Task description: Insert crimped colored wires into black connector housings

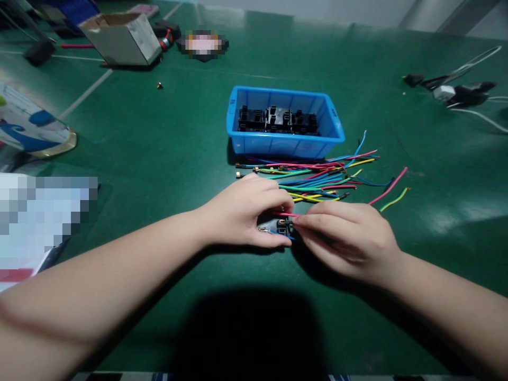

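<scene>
Black holder (283, 230) is clasped in the left hand (252, 209); keep it steady. The right hand (351, 238) is just beside it, its hold impossible to tell.

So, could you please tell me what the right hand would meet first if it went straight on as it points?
Most likely the black part held in the left hand; the right hand looks almost against it, though contact is unclear.

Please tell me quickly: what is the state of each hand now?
Left hand: closed around the small black plastic part.
Right hand: closed, apparently pinching the thin red plastic-coated wire.
</scene>
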A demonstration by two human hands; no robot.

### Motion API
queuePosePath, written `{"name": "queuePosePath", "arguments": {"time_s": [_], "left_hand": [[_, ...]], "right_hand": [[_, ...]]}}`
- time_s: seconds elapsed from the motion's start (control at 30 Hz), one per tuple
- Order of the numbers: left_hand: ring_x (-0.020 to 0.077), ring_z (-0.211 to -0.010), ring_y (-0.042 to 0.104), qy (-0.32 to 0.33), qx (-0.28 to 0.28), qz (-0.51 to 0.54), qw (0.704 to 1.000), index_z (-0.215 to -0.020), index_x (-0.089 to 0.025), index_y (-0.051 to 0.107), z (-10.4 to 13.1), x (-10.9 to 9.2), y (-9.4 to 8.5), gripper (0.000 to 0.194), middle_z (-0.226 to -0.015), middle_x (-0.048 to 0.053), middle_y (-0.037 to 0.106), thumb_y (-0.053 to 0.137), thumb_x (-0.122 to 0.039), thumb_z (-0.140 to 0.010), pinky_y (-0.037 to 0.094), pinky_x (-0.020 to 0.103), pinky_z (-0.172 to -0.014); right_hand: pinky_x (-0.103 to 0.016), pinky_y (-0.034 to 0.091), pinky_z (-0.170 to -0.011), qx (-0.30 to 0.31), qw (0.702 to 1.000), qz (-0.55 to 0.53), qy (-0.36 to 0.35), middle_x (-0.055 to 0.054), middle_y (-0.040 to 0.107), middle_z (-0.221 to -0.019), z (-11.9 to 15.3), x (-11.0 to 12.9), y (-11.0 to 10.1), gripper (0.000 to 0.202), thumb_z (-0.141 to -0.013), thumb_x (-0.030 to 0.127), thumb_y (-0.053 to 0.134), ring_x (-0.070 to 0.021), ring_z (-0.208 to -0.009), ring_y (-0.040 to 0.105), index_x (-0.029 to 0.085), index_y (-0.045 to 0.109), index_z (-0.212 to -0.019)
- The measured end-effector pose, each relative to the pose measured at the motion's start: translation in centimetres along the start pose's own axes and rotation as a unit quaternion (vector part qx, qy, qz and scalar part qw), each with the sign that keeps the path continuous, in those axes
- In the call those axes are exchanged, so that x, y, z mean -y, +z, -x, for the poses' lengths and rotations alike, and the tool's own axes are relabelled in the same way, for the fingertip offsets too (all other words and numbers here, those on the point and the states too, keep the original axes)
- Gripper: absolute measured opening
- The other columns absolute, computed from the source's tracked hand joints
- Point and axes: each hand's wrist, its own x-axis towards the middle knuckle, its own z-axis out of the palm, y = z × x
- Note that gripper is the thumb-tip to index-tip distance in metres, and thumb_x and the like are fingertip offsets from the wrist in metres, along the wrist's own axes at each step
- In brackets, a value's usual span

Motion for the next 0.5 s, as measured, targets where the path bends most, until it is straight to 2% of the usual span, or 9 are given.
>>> {"name": "queuePosePath", "arguments": {"time_s": [0.3,0.5], "left_hand": [[0.0162,-0.08,0.058,0.02,-0.014,-0.004,1.0,-0.096,-0.016,0.064,0.04,0.12,0.15,0.037,-0.086,0.002,0.066,0.073,-0.047,-0.079,0.037,0.028,-0.073],[0.0159,-0.079,0.058,0.022,-0.015,-0.013,1.0,-0.095,-0.015,0.064,0.02,0.04,0.13,0.037,-0.085,0.002,0.065,0.072,-0.047,-0.08,0.037,0.028,-0.073]], "right_hand": [[-0.025,0.046,-0.054,0.015,1.0,0.009,0.001,-0.007,0.068,-0.076,-0.14,0.15,0.08,0.007,-0.09,0.01,0.059,-0.0131,-0.062,0.06,0.014,0.065,-0.088],[-0.026,0.044,-0.054,0.012,0.999,0.033,-0.011,-0.006,0.069,-0.079,0.05,0.11,0.3,0.009,-0.091,0.011,0.057,-0.0131,-0.063,0.06,0.015,0.065,-0.093]]}}
